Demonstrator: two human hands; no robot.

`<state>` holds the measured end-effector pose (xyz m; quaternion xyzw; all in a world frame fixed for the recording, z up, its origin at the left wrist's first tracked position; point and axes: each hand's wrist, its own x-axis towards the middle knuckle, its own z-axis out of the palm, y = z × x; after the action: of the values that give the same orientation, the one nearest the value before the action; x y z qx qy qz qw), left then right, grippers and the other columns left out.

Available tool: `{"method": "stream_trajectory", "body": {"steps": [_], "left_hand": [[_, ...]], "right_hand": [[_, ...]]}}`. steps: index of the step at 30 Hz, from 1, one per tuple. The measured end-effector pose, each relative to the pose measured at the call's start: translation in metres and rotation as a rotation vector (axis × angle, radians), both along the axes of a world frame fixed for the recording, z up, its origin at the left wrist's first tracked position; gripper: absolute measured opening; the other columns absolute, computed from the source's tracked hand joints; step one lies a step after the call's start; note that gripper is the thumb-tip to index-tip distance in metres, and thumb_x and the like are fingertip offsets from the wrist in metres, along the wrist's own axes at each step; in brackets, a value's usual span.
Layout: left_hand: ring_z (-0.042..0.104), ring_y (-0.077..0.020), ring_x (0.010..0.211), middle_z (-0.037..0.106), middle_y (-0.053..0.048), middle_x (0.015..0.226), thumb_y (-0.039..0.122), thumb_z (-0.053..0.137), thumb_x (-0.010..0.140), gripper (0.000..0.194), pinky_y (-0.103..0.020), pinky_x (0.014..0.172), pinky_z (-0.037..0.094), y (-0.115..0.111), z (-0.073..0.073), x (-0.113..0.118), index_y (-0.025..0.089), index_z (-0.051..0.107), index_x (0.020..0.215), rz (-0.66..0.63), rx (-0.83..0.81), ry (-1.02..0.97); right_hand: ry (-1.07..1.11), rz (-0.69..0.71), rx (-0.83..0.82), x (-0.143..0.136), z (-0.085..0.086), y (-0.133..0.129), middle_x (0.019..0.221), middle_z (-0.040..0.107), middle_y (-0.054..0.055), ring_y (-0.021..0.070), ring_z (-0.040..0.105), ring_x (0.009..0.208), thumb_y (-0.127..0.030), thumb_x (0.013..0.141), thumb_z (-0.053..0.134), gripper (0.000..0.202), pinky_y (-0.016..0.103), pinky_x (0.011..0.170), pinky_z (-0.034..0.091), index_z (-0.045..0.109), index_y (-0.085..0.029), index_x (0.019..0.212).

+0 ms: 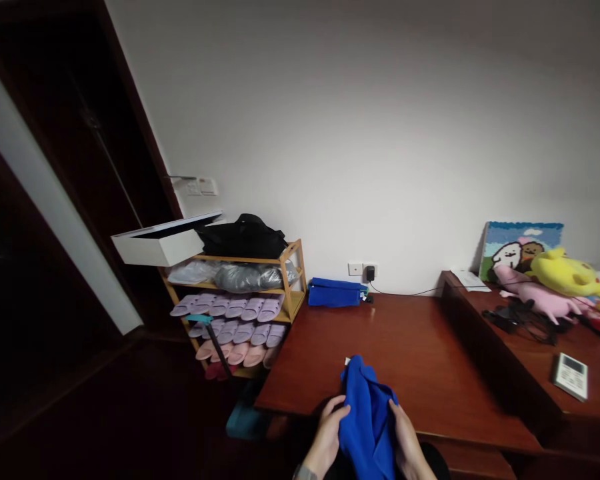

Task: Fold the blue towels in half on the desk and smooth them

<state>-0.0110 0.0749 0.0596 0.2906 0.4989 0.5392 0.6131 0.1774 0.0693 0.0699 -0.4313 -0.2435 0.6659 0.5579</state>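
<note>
A bright blue cloth (364, 413) hangs bunched between my two hands at the front edge of the wooden desk (405, 347). My left hand (331, 427) grips its left side, thumb on top. On the other side my right hand (405, 437) pinches the cloth's right edge. Loose folds fall open in the middle, and the lower part runs out of the picture. A small white tag shows near the top corner. What kind of cloth item it is, I cannot make out.
Another folded blue cloth (336, 292) lies against the wall beside a plugged-in charger (371, 272). To the left stands a shoe rack (293, 287) with several slippers, a black bag (245, 237) and a white box (155, 248). Plush toys (565, 273) and a white device (571, 375) occupy the right-hand surface.
</note>
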Motion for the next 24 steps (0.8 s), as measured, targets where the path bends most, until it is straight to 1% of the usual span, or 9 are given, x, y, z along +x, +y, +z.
{"method": "stream_trajectory", "body": {"steps": [2, 4, 7, 9, 11, 13, 15, 19, 24], "left_hand": [[0.076, -0.0344, 0.098, 0.081, -0.008, 0.091, 0.048, 0.089, 0.052, 0.042, -0.044, 0.087, 0.059, 0.004, 0.001, -0.011, 0.031, 0.076, 0.089, 0.030, 0.004, 0.003], [0.076, -0.0357, 0.096, 0.081, -0.009, 0.091, 0.046, 0.088, 0.052, 0.039, -0.045, 0.086, 0.059, 0.013, 0.005, -0.030, 0.031, 0.077, 0.085, 0.107, 0.046, 0.071], [0.074, -0.0366, 0.105, 0.081, -0.010, 0.098, 0.045, 0.085, 0.055, 0.042, -0.043, 0.091, 0.058, 0.030, 0.020, -0.077, 0.024, 0.076, 0.090, 0.295, 0.127, 0.193], [0.071, -0.0345, 0.112, 0.080, -0.010, 0.103, 0.045, 0.083, 0.058, 0.042, -0.041, 0.096, 0.056, 0.040, 0.031, -0.112, 0.021, 0.075, 0.092, 0.390, 0.152, 0.247], [0.070, -0.0322, 0.113, 0.079, -0.011, 0.104, 0.046, 0.081, 0.060, 0.042, -0.041, 0.099, 0.054, 0.046, 0.039, -0.143, 0.020, 0.075, 0.091, 0.449, 0.170, 0.302], [0.071, -0.0311, 0.111, 0.079, -0.011, 0.103, 0.048, 0.082, 0.058, 0.043, -0.040, 0.099, 0.053, 0.046, 0.040, -0.163, 0.019, 0.075, 0.090, 0.467, 0.183, 0.353], [0.073, -0.0316, 0.106, 0.080, -0.012, 0.098, 0.050, 0.083, 0.054, 0.046, -0.041, 0.096, 0.054, 0.041, 0.036, -0.172, 0.018, 0.077, 0.087, 0.449, 0.184, 0.395], [0.074, -0.0346, 0.099, 0.080, -0.012, 0.088, 0.051, 0.086, 0.045, 0.049, -0.042, 0.089, 0.056, 0.027, 0.021, -0.171, 0.017, 0.078, 0.080, 0.386, 0.150, 0.457], [0.074, -0.0341, 0.099, 0.081, -0.012, 0.091, 0.056, 0.082, 0.049, 0.052, -0.040, 0.084, 0.057, 0.020, 0.013, -0.166, 0.017, 0.081, 0.083, 0.318, 0.104, 0.511]], "right_hand": [[-0.022, -0.047, -0.016, 0.018, 0.006, 0.001, 0.096, 0.081, -0.009, 0.0294, 0.071, 0.113, -0.072, 0.062, 0.075, 0.050, 0.042, 0.099, 0.054, 0.074, -0.035, 0.096], [-0.061, -0.109, -0.026, 0.043, 0.015, 0.006, 0.092, 0.081, -0.009, 0.0293, 0.073, 0.106, -0.072, 0.060, 0.076, 0.049, 0.041, 0.094, 0.057, 0.073, -0.034, 0.091], [-0.130, -0.228, -0.027, 0.094, 0.032, 0.020, 0.082, 0.080, -0.005, 0.0283, 0.075, 0.092, -0.070, 0.057, 0.077, 0.050, 0.038, 0.084, 0.059, 0.070, -0.029, 0.086], [-0.174, -0.302, -0.016, 0.132, 0.044, 0.031, 0.077, 0.078, -0.004, 0.0260, 0.074, 0.085, -0.066, 0.056, 0.077, 0.050, 0.034, 0.077, 0.059, 0.067, -0.027, 0.085], [-0.229, -0.352, 0.004, 0.167, 0.054, 0.040, 0.074, 0.076, -0.003, 0.0238, 0.072, 0.079, -0.062, 0.055, 0.076, 0.048, 0.032, 0.073, 0.058, 0.065, -0.026, 0.085], [-0.292, -0.365, 0.023, 0.194, 0.060, 0.047, 0.071, 0.074, -0.002, 0.0227, 0.070, 0.074, -0.060, 0.055, 0.073, 0.046, 0.031, 0.070, 0.057, 0.064, -0.025, 0.085], [-0.366, -0.354, 0.028, 0.212, 0.061, 0.050, 0.069, 0.072, -0.001, 0.0228, 0.069, 0.071, -0.056, 0.055, 0.070, 0.043, 0.032, 0.068, 0.056, 0.065, -0.024, 0.083], [-0.548, -0.322, -0.005, 0.230, 0.054, 0.051, 0.067, 0.072, 0.003, 0.0255, 0.069, 0.070, -0.046, 0.053, 0.065, 0.035, 0.035, 0.067, 0.055, 0.068, -0.023, 0.080], [-0.753, -0.290, -0.001, 0.242, 0.051, 0.063, 0.080, 0.076, 0.008, 0.0288, 0.072, 0.082, -0.039, 0.056, 0.060, 0.036, 0.038, 0.075, 0.056, 0.072, -0.022, 0.085]]}}
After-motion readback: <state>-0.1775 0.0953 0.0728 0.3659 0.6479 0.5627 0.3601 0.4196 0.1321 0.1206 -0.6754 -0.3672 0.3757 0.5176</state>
